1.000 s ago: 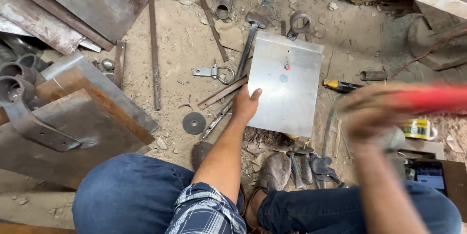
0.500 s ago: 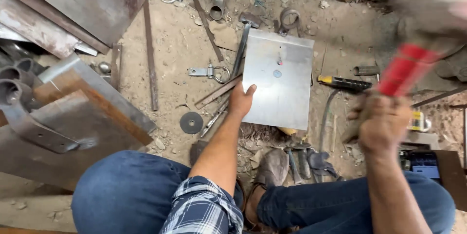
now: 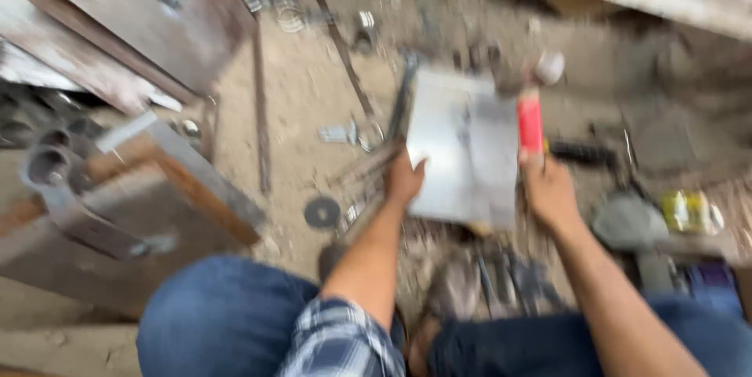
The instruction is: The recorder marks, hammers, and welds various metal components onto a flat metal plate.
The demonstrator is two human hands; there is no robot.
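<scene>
Two hands: left hand [image 3: 405,180] steadies metal sheet [image 3: 462,146], right hand [image 3: 548,189] grips red-handled hammer [image 3: 530,122].

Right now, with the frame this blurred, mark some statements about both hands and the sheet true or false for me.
1. The left hand rests on the metal sheet's left edge. True.
2. The right hand holds a blue tool. False: its handle is red.
3. The sheet lies on the sandy floor. True.
4. The right hand is raised far above the sheet. False: it is low, at the sheet's right edge.
</scene>
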